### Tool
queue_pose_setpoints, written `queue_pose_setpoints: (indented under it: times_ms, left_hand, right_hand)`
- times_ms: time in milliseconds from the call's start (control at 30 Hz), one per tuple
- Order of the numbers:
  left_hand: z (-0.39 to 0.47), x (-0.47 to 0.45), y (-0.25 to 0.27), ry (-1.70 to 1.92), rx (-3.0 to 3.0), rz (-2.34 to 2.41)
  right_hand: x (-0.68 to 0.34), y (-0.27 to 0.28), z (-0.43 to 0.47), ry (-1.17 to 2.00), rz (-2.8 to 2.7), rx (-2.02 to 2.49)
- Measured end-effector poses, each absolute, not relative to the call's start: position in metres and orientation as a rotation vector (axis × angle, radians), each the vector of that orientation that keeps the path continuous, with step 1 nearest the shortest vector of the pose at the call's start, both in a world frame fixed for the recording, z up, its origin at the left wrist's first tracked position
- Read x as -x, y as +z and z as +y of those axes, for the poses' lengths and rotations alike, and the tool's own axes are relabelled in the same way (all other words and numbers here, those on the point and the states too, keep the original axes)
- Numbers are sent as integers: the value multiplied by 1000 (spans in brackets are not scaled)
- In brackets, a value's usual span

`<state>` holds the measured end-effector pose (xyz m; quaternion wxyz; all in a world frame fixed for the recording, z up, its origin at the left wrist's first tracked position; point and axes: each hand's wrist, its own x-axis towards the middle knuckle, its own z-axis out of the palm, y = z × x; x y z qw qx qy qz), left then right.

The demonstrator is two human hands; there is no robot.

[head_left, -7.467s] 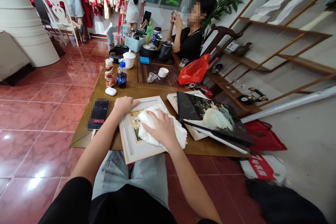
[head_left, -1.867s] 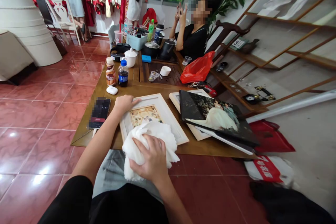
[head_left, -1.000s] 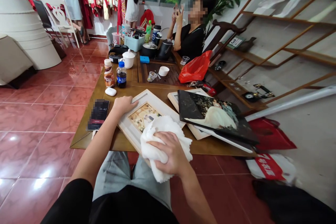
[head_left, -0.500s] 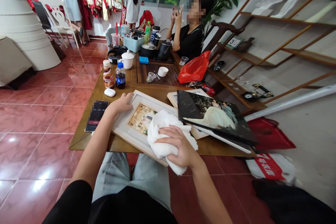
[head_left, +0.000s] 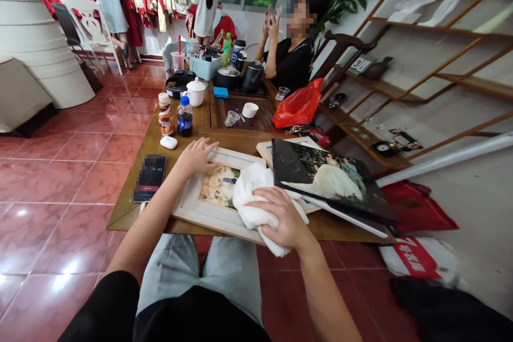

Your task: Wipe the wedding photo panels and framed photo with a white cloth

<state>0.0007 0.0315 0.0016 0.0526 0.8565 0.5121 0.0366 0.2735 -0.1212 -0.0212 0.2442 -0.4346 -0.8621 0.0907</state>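
Note:
A picture frame (head_left: 190,206) with a pale wide border and a small couple's picture lies flat at the table's near edge. My left hand (head_left: 197,157) rests over its upper left part, fingers stretched out. Bunched under my right hand (head_left: 276,214) is a white cloth (head_left: 250,184), pressed on the frame's right side with curled fingers. The cloth covers part of the picture, and its lower end hangs past the frame's near edge. A dark photo album (head_left: 296,163) with a wedding picture lies just right of the cloth, on top of another pale frame (head_left: 264,148).
A phone (head_left: 150,176), a white earbud case (head_left: 169,142), two bottles (head_left: 185,117) and a lidded mug (head_left: 196,93) stand left on the wooden table (head_left: 124,208). Further back are a small white bowl (head_left: 250,110), a red plastic bag (head_left: 298,107) and a seated person (head_left: 294,59).
The frame has turned so its near edge lies more level with the table edge. My left hand has shifted right with fingers stretched further; the cloth moved slightly up and right.

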Motion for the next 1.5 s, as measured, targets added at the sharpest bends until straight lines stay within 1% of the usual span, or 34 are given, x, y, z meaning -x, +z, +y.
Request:
queue_pose_setpoints:
  times_ms: [100, 233, 367, 433, 533, 633, 867, 1033, 1200, 1400, 1500]
  left_hand:
    - [37, -2, -10, 103, -2608, 1518]
    - [36, -2, -15, 48, -2591, 1636]
    - [33, -5, -14, 65, -2573, 1783]
    - [32, -5, -16, 97, -2568, 1839]
    - [30, -5, -20, 180, -2579, 1859]
    - [28, -5, -24, 246, -2599, 1862]
    - [28, -7, -31, 281, -2657, 1904]
    - [28, -7, -31, 258, -2693, 1895]
    - [29, -6, -29, 250, -2716, 1899]
    - [28, -6, -28, 258, -2702, 1894]
    - [28, -6, -28, 256, -2698, 1897]
  right_hand:
    - [-273, -15, -137, 202, -2264, 1142]
    - [-267, -8, -159, 45, -2234, 1142]
    - [-252, -13, -170, -231, -2234, 1414]
    - [-244, -21, -170, -283, -2215, 1543]
    - [-231, -30, -168, -241, -2200, 1608]
    - [-216, -33, -166, -173, -2204, 1570]
    - [-153, -33, -165, -121, -2225, 1388]
    - [-119, -37, -167, -67, -2199, 1371]
    - [-149, -44, -170, -36, -2123, 1403]
    - [-223, -59, -172, -255, -1958, 1636]
    - [-236, -60, -172, -316, -1954, 1666]
